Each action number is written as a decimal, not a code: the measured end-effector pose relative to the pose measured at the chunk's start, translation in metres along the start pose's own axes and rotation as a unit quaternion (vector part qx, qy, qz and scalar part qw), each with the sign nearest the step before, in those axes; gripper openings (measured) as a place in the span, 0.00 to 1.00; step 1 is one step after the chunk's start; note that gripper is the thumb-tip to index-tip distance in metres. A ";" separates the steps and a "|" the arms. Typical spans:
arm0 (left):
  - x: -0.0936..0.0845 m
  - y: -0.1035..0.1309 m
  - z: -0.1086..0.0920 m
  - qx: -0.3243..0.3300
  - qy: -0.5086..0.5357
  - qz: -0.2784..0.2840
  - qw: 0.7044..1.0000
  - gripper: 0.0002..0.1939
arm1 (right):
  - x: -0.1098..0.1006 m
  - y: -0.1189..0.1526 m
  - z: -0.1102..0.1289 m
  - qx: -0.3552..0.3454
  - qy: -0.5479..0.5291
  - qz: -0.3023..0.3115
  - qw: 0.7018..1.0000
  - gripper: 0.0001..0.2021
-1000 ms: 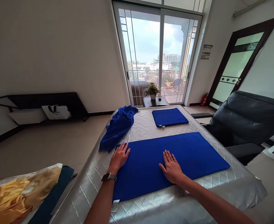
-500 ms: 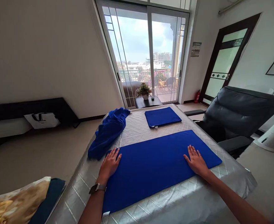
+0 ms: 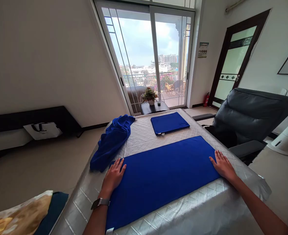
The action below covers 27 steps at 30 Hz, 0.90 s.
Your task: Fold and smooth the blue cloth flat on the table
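A long blue cloth (image 3: 163, 176) lies flat across the silver quilted surface (image 3: 141, 137), a white tag at its near left corner. My left hand (image 3: 114, 175) rests flat on the cloth's left end, fingers apart, a watch on the wrist. At the right end, my right hand (image 3: 223, 165) lies flat over the cloth's edge with its fingers stretched out. Beyond the long cloth sits a folded blue cloth (image 3: 170, 123) with a small white tag. A crumpled blue cloth (image 3: 113, 140) is heaped at the left edge of the surface.
A dark armchair (image 3: 247, 120) stands at the right, with a white fan (image 3: 284, 138) beyond it. Past the far edge is a small black table (image 3: 155, 108) with a potted plant (image 3: 150, 95). Patterned fabric (image 3: 21, 212) lies at the lower left.
My right hand has slid right across the long cloth to its right edge. My left hand stays on the left end. The view has shifted slightly.
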<state>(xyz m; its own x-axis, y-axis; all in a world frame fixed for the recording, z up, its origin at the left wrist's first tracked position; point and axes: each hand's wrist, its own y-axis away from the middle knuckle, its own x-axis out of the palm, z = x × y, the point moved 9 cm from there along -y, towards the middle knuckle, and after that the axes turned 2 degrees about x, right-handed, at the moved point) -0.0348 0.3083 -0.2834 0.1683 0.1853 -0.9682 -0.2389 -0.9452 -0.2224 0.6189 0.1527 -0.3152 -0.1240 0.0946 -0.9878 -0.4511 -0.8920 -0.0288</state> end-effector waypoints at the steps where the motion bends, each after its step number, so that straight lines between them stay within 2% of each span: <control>1: 0.000 0.000 0.000 0.001 -0.001 0.000 1.000 0.31 | 0.000 0.000 -0.002 0.000 0.001 0.000 1.000 0.44; 6: 0.001 0.001 0.000 -0.004 -0.004 0.002 1.000 0.32 | -0.005 -0.002 -0.001 0.016 0.030 0.003 0.999 0.44; 9: -0.001 0.001 -0.001 -0.006 -0.003 0.001 1.000 0.32 | -0.015 -0.001 0.027 -0.005 0.037 -0.003 0.999 0.43; 11: -0.002 0.001 -0.002 -0.007 -0.001 0.004 1.000 0.32 | -0.021 0.004 0.064 -0.042 0.028 -0.004 0.999 0.42; 13: -0.002 0.001 -0.004 -0.008 0.003 0.012 1.000 0.32 | -0.025 0.013 0.112 -0.092 0.012 0.004 0.996 0.41; 18: -0.006 0.002 -0.006 -0.011 0.005 0.014 1.000 0.31 | -0.019 0.046 0.235 -0.228 -0.038 0.069 0.970 0.42; 21: -0.007 0.003 -0.007 -0.019 0.000 0.011 1.000 0.31 | -0.010 0.057 0.277 -0.278 -0.054 0.094 0.955 0.43; 24: -0.007 0.003 -0.008 -0.021 0.000 0.016 1.000 0.31 | -0.001 0.055 0.283 -0.287 -0.052 0.106 0.951 0.44; 27: -0.007 0.003 -0.008 -0.018 0.004 0.016 1.000 0.30 | 0.006 0.040 0.261 -0.263 -0.036 0.106 0.958 0.44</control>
<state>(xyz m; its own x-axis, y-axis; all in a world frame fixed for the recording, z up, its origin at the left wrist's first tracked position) -0.0294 0.3018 -0.2763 0.1695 0.1530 -0.9736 -0.2100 -0.9596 -0.1874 0.3690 0.2327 -0.2818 -0.2331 -0.0993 -0.9674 0.0967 -0.9922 0.0785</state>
